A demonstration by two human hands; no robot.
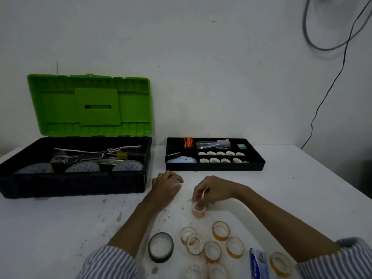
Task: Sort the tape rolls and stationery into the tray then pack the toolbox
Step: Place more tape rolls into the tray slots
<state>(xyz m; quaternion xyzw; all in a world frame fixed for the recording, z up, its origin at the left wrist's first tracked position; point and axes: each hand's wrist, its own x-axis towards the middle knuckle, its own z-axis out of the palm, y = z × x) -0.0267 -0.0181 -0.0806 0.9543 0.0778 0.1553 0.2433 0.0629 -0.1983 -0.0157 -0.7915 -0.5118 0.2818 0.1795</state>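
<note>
Toolbox stands at the far left of the table, long axis along the wall, green lid upright behind it, tools lying inside. A narrow gap separates it from the tray, which is aligned the same way; white rolls sit in two rows in its right compartment. Bare table runs right of the tray to the edge. My left hand rests in front of that gap, fingers curled; I cannot tell whether it holds anything. My right hand, near it, grips an amber-tinted roll standing on the table, hole upward, with a loose strip rising between my fingers. Nearer me: black roll lying flat; clear rolls clustered, holes up, two overlapping; blue packet; lone roll by my right sleeve.
</note>
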